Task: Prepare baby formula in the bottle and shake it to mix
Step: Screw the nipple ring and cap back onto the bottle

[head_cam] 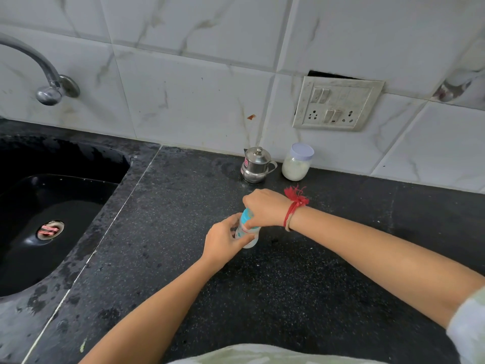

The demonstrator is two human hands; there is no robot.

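The small clear plastic baby bottle (pixel 248 236) stood on the black speckled stone counter (pixel 301 285). The left hand (pixel 223 241) gripped its body. The right hand (pixel 265 207) was curled over its blue screw cap (pixel 246 216).

I logged a black sink (pixel 68 232) recessed in the surface (pixel 288 298), a steel tap (pixel 49 93) above it, and a switch panel (pixel 337 103) on the wall (pixel 196 88).

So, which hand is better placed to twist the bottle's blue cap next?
Right: the right hand grips the blue cap from above, and the left hand holds the bottle steady.
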